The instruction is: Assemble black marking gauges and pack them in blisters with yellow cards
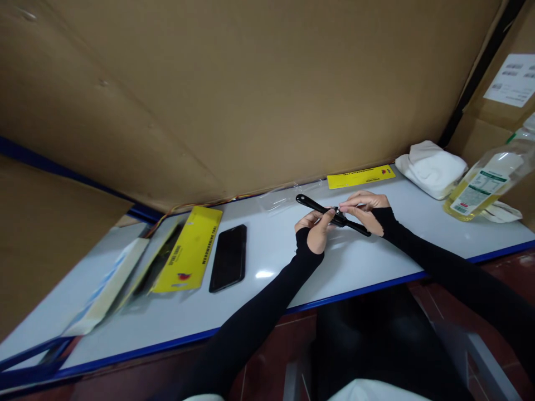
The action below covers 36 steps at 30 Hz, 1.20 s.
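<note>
A black spokeshave (341,220) with two long handles is held slantwise just above the white table. My left hand (316,229) is closed around its middle, thumb on top and fingers partly hidden underneath. At the same middle part, the fingers and thumb of my right hand (366,209) are pinched together at a small silver screw (337,211). One handle points to the back left; the other passes below my right hand. The blade is not clearly visible.
Left of my hands lie a black phone (228,258) and yellow tool packaging (190,248). A yellow card (361,177) and clear plastic (286,199) lie at the back. A white cloth (431,167) and a bottle of yellow liquid (480,181) stand right. Cardboard (259,94) walls the back.
</note>
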{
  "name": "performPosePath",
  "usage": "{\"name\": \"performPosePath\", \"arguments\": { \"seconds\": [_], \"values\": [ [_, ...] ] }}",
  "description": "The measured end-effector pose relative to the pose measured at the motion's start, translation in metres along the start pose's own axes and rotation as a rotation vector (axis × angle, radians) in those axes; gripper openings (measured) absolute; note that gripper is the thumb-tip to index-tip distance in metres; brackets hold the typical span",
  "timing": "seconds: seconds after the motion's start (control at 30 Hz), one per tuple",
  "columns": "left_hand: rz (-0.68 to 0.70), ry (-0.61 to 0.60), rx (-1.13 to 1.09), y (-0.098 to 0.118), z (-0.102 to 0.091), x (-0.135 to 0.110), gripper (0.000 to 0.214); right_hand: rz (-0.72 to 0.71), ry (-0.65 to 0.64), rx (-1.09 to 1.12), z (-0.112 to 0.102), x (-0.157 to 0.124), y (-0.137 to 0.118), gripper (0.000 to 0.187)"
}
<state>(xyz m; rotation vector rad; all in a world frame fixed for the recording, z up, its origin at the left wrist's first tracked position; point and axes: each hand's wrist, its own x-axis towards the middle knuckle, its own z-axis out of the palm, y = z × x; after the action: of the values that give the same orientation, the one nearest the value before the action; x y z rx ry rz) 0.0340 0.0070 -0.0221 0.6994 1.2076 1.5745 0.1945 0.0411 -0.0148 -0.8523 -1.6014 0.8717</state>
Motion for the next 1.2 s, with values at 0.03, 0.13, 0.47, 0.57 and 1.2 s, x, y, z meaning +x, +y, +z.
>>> {"name": "performPosePath", "arguments": {
  "seconds": [0.03, 0.13, 0.47, 0.57, 1.2],
  "values": [
    [-0.006, 0.001, 0.005, 0.000, 0.000, 0.000, 0.043, 0.005, -0.010, -0.004, 0.000, 0.000, 0.001, 0.039],
    [-0.023, -0.010, 0.019, -0.001, -0.002, 0.000, 0.043, 0.000, -0.043, 0.013, 0.001, 0.000, 0.004, 0.039],
    [-0.046, -0.020, -0.024, 0.000, 0.000, -0.001, 0.042, -0.119, -0.050, -0.126, 0.000, -0.004, 0.005, 0.036],
    [-0.037, -0.012, 0.001, -0.001, 0.000, -0.001, 0.041, -0.209, -0.021, -0.255, 0.000, -0.007, 0.003, 0.031],
    [0.062, -0.042, 0.074, -0.002, 0.001, -0.010, 0.042, 0.163, -0.164, 0.057, -0.001, -0.009, -0.012, 0.036]
  ]
}}
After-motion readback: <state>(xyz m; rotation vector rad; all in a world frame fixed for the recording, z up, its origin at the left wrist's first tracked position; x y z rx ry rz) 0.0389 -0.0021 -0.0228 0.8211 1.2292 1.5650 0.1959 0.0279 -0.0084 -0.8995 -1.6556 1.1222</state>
